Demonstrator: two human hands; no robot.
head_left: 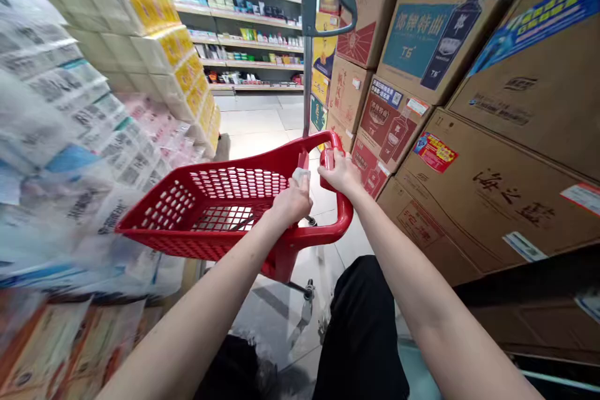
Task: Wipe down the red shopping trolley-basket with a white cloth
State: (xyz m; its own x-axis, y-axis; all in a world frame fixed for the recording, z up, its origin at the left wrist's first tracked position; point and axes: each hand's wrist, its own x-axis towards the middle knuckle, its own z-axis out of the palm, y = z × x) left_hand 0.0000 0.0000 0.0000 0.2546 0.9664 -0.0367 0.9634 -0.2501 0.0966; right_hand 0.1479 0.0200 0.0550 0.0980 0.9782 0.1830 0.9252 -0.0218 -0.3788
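Shop aisle: tiled floor (248,117), stocked shelves (262,11) at its far edge.
Side stacks: printed cartons (431,181) along the right edge, wrapped packs (154,50) along the left.
Red cart: on the floor between the stacks, its slotted basket reaching left; likely stiff plastic, light for its bulk, quick to swing on its castors (308,289).
Handle (345,209): a rounded loop at the basket's right end; smooth, perhaps slippery; best held on its outer bar, a hand near each corner.
Right hand (344,172): fingers wrapped over the handle's outer bar.
Left hand (293,200): by the basket's handle end, fingers curled, apparently pinching a white item (300,174).
White item: probably soft and light; too small to identify.
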